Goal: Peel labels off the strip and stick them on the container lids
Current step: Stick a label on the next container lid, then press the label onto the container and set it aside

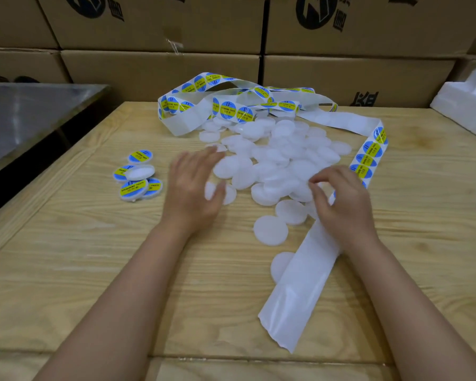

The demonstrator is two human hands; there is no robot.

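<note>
Only a few labelled lids [134, 189] lie at the left, and the big pile of plain lids [272, 160] in the middle waits for labels, so I judge the task is near its start. The left hand [193, 188] has its fingers spread over one plain lid; the right hand [344, 207] pinches with curled fingers the label strip [300, 284], bare at its near end and full of labels farther. The wooden worktop [80, 270] stands before stacked cardboard boxes [149, 64], a metal table [25, 114] at the left.
</note>
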